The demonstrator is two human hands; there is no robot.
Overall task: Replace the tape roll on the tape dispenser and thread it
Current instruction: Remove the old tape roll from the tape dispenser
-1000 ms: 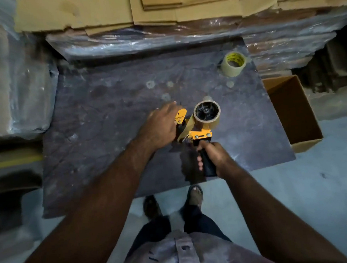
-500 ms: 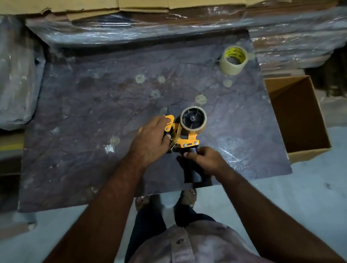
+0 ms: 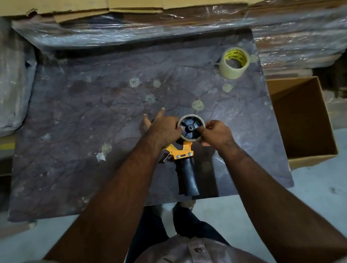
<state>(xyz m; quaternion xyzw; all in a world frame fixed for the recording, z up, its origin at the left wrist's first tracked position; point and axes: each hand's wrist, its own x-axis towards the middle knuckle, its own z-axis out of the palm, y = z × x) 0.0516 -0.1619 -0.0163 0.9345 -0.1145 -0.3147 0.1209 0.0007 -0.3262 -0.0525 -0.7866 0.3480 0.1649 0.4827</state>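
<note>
The orange tape dispenser (image 3: 181, 151) lies flat on the dark stone table (image 3: 84, 117), its black handle (image 3: 187, 177) pointing toward me. A nearly spent cardboard core (image 3: 191, 128) sits on the dispenser's black wheel. My left hand (image 3: 162, 128) rests on the left side of the core, thumb on its rim and fingers spread over the table. My right hand (image 3: 216, 133) pinches the core's right rim with its fingertips. A fresh roll of clear tape (image 3: 235, 65) with a yellow printed core stands at the table's far right corner.
An open, empty cardboard box (image 3: 304, 121) stands on the floor right of the table. Plastic-wrapped stacks (image 3: 160, 26) topped with flattened cardboard line the far side, and wrapped bundles (image 3: 0, 82) lie at the left. My feet show under the table's near edge.
The dispenser has been laid flat on the table. My right hand let go of the handle and moved up to the core. My left hand shifted from the dispenser's front onto the core.
</note>
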